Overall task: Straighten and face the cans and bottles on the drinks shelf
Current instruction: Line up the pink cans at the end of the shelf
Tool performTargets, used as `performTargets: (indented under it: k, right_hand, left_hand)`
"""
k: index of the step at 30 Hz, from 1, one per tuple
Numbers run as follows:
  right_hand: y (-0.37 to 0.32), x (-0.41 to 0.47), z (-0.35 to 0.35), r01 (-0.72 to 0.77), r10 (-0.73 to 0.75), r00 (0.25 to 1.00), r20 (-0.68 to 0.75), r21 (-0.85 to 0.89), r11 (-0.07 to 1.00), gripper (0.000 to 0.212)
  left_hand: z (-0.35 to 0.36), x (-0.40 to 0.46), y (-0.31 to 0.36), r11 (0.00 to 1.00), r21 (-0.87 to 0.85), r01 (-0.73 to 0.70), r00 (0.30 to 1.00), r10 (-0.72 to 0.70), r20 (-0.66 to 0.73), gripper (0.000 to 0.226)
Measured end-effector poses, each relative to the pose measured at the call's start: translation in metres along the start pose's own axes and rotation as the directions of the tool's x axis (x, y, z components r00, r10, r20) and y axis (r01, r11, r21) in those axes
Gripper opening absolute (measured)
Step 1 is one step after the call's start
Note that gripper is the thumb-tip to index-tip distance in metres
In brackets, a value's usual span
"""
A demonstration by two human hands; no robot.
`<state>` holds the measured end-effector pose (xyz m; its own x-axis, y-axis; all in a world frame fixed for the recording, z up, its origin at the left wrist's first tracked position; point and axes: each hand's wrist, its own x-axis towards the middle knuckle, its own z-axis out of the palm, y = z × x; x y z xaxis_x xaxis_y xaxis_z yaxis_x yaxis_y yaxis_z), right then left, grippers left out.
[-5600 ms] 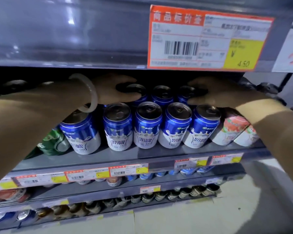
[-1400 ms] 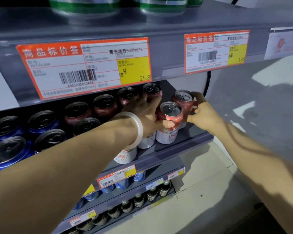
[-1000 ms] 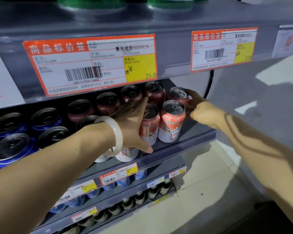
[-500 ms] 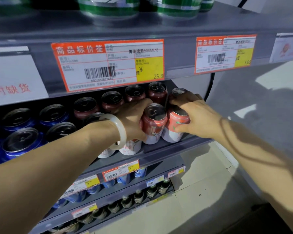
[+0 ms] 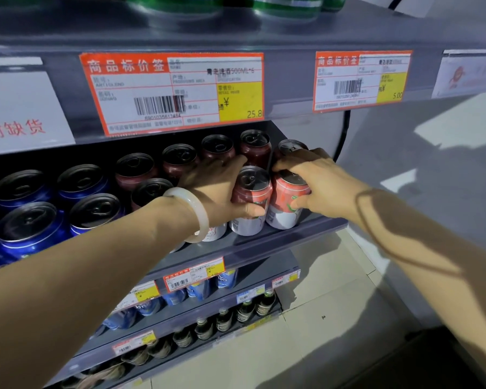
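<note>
Your left hand (image 5: 222, 189) grips one red can (image 5: 250, 203) at the shelf (image 5: 264, 245) front edge; your right hand (image 5: 317, 181) grips the red can beside it (image 5: 285, 206). Behind them stand more red cans (image 5: 219, 148).

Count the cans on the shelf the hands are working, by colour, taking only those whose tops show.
Blue cans: 4
Red cans: 8
Total: 12
Cans whose tops are hidden under the arm are left out.
</note>
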<state>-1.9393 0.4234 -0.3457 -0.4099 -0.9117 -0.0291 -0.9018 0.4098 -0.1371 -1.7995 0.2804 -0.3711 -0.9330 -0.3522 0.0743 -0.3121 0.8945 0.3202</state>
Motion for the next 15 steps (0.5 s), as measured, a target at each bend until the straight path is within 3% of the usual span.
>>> performTargets:
  k: [6, 11, 15]
  right_hand:
    - [-0.001, 0.001, -0.003, -0.034, 0.033, 0.999, 0.007, 0.046, 0.998, 0.072]
    - [0.000, 0.000, -0.009, -0.050, 0.048, 0.998, 0.042, 0.069, 0.996, 0.071]
    - [-0.004, -0.005, -0.009, -0.125, 0.130, 0.991, -0.041, 0.102, 0.987, 0.078]
  left_hand:
    - [-0.002, 0.004, 0.006, 0.993, -0.102, 0.063, 0.996, -0.057, 0.062, 0.062]
    - [-0.011, 0.008, 0.007, 0.984, -0.176, 0.031, 0.984, 0.001, 0.179, 0.054]
    - [-0.008, 0.008, 0.007, 0.987, -0.151, 0.055, 0.986, -0.030, 0.161, 0.072]
